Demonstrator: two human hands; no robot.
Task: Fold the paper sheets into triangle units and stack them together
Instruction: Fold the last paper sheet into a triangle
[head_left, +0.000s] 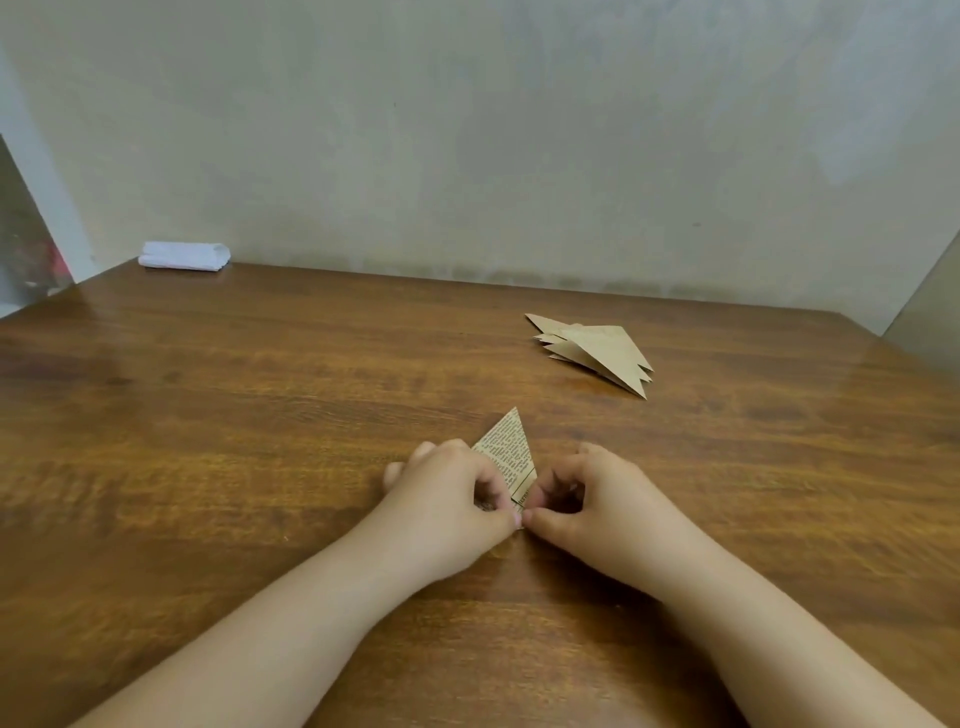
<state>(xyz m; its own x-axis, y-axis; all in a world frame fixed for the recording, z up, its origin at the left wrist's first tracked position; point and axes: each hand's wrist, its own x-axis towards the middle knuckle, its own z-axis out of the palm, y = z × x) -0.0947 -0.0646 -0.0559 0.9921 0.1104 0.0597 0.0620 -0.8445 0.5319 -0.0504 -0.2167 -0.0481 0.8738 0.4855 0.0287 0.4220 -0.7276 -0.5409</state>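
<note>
A small triangle of printed newspaper lies on the wooden table in the middle, its tip pointing away from me. My left hand pinches its near left edge with curled fingers. My right hand pinches its near right corner, thumb tip meeting the left thumb. The near part of the paper is hidden under the fingers. A stack of several folded brown paper triangles lies further back to the right, apart from both hands.
A folded white cloth sits at the table's far left corner against the pale wall. The table's left edge runs diagonally at far left; its right edge shows at far right.
</note>
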